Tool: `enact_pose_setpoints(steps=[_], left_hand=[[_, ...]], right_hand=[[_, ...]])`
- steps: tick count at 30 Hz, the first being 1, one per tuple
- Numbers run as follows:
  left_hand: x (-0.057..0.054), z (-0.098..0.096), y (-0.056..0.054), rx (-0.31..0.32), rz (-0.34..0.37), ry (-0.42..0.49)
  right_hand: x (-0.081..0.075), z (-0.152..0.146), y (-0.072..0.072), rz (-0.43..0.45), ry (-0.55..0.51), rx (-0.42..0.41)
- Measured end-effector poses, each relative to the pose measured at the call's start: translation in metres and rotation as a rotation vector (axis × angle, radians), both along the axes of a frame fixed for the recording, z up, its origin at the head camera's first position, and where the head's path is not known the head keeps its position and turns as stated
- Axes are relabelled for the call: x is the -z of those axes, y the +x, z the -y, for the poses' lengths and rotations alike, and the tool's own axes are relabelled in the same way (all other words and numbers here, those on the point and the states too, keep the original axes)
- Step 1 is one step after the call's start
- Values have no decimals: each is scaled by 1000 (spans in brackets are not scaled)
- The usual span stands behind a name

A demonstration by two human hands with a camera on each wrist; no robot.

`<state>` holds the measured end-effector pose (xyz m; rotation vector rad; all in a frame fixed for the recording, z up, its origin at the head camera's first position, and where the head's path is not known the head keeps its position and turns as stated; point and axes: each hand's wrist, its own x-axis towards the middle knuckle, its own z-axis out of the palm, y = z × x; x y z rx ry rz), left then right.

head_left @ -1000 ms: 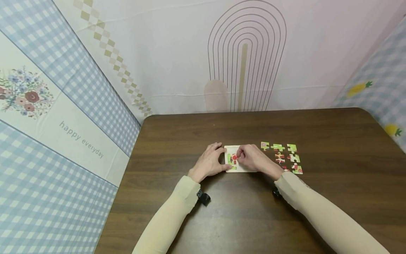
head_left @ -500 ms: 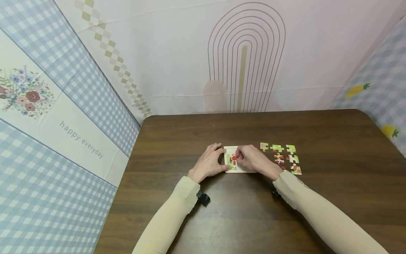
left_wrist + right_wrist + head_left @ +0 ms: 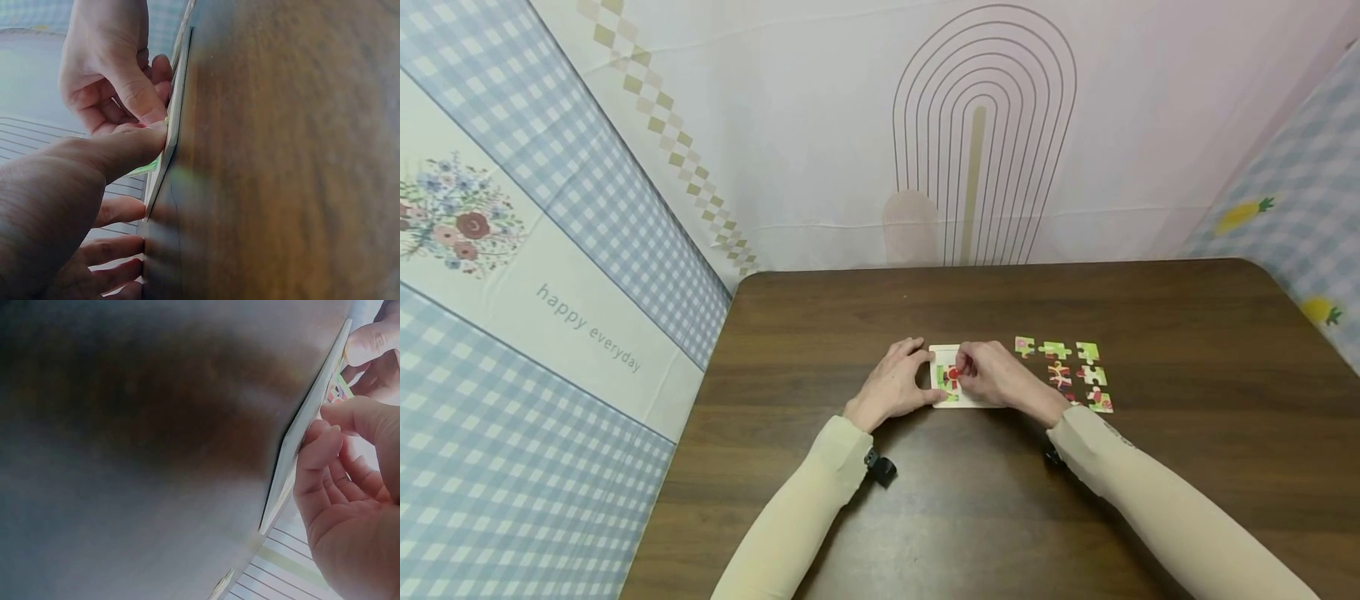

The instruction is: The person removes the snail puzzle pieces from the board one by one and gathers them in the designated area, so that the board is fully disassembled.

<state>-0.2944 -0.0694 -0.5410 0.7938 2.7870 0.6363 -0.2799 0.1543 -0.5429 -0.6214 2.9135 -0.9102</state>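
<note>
A small white puzzle tray (image 3: pixel 945 351) lies on the table between both hands, with a few green and red pieces at its left side. My left hand (image 3: pixel 891 382) holds the tray at its left end, the thumb on the near rim and the fingers along the far side. With curled fingers, my right hand (image 3: pixel 996 372) pinches a puzzle piece (image 3: pixel 953 374) with red on it, over the tray. The right wrist view shows a patterned piece (image 3: pixel 339 391) tilted beside the right thumb. Fingertips hide much of the pinched piece.
To the right of the tray lie several loose jigsaw pieces (image 3: pixel 1055 350), some partly covered by the right forearm. The brown wooden table (image 3: pixel 820 317) meets a patterned cloth backdrop (image 3: pixel 820 167) at its far edge.
The right fingers have shifted very slightly at the red piece. The left hand and the tray stay in place.
</note>
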Motion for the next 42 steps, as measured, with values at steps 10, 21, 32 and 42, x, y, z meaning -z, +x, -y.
enact_pose_setpoints(steps=[10,21,32,42], left_hand=[[-17,0,8,3,6,-28],[-17,-2,8,3,15,-29],[-16,0,8,2,14,-37],[-15,0,8,6,5,-35]], right_hand=[[-14,4,5,-10,-39,10],[-18,-2,11,8,-54,54],[-20,-39,25,93,-72,138],[-19,-80,36,79,-36,200]])
